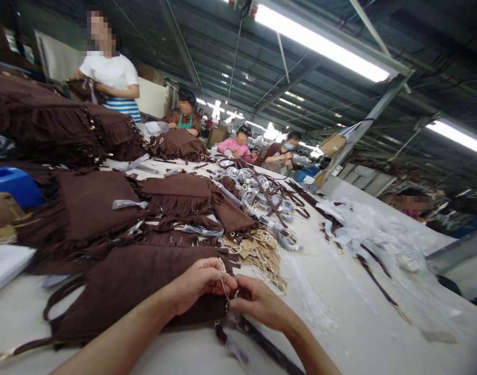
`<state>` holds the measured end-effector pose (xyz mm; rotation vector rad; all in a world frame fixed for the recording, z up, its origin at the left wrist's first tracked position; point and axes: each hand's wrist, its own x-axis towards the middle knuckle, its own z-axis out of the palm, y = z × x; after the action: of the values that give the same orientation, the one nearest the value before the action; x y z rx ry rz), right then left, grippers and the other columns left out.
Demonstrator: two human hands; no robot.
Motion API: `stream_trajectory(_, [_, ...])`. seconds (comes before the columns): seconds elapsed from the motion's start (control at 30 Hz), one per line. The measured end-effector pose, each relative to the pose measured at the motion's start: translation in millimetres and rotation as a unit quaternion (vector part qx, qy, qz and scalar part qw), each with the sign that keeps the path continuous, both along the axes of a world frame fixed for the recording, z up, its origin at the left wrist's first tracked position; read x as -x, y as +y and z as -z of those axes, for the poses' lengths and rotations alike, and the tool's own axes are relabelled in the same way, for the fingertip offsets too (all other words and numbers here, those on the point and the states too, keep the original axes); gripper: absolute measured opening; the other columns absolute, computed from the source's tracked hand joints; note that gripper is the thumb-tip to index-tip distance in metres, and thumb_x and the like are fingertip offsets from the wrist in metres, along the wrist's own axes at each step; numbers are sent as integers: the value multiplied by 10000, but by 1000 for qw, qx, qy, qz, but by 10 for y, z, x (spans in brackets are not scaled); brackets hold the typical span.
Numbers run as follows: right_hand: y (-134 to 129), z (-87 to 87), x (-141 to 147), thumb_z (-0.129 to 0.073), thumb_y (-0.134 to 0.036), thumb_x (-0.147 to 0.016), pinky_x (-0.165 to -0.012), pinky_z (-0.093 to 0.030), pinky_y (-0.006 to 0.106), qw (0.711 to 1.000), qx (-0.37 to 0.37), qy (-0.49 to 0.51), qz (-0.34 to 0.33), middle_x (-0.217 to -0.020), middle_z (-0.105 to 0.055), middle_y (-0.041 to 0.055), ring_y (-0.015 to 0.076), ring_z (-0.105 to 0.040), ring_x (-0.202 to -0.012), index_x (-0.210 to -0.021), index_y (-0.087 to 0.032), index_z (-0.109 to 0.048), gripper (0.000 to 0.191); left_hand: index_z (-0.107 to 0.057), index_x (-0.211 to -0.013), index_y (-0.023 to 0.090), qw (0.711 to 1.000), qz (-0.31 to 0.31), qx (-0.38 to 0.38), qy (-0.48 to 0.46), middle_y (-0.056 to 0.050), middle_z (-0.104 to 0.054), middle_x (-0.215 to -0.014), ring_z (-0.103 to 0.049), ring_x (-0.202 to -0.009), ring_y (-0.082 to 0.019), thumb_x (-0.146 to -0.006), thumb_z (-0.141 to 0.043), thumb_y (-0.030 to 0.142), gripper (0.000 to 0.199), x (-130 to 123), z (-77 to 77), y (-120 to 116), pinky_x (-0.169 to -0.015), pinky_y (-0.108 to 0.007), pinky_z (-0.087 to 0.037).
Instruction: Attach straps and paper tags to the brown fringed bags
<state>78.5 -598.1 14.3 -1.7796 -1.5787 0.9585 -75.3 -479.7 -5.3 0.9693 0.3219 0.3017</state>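
Pinching thin pale cord (224,286), matte brown bag (132,286)

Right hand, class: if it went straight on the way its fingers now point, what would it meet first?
The right hand would most likely meet the left hand, or the pale string at it, just ahead by the brown bag; depth is unclear in this single view.

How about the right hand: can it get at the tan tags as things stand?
Probably yes: the tan tags lie just beyond the right hand, with nothing seen standing between. It is busy at the edge of the brown bag, though, so it would likely have to leave off there first.
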Motion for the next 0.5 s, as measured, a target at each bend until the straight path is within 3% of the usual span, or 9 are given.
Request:
stream_trajectory(0.07, [-70,9,-79,-626,-111,-662,-610,-356,220,999,25,-34,-13,-741,-548,-48,136,-484,-695,-829,-205,-631,191,-489,-714,173,1000,-3,26,-1,-107,-758,-916,-662,-719,-131,-604,-686,229,233,2,5,13,-702,-245,-444])
stream_trajectory(0.13, [-132,26,-146,-595,-75,-636,-620,-347,225,996,30,-78,-15,-716,-552,-42,141,-487,-697,-731,-201,-615,160,-503,-722,162,999,-13,33,10,-126,-748,-1016,-672,-713,-119,-583,-693,206,240,3,3,22,-650,-215,-428])
stream_trajectory(0.23, [-190,26,-206,-546,-92,-704,-606,-339,236,994,32,-106,-8,-646,-573,-32,142,-504,-648,-643,-199,-580,128,-505,-710,151,999,-14,23,20,-138,-717,-1123,-667,-616,-90,-571,-680,202,230,4,-7,23,-527,-177,-356])
stream_trajectory(0.33, [-199,-34,-208,-509,-147,-795,-577,-366,232,994,8,-104,44,-620,-606,-31,141,-552,-594,-705,-213,-579,132,-516,-702,146,1000,-6,8,11,-131,-690,-1176,-649,-533,-69,-593,-663,226,200,3,-11,9,-461,-167,-318])
stream_trajectory(0.43, [-157,-139,-131,-561,-168,-785,-550,-377,224,990,-35,-107,84,-622,-598,-46,130,-559,-549,-763,-215,-589,59,-590,-753,135,999,-4,-51,10,-109,-698,-1133,-630,-490,-56,-609,-637,216,172,-6,-3,-19,-422,-156,-310])
stream_trajectory(0.5, [-105,-194,-42,-585,-137,-753,-571,-379,225,986,-72,-133,71,-651,-608,-44,132,-563,-584,-780,-212,-612,84,-649,-890,137,993,2,-117,13,-69,-729,-959,-609,-455,-60,-649,-621,227,259,-13,-2,-47,-398,-148,-304])
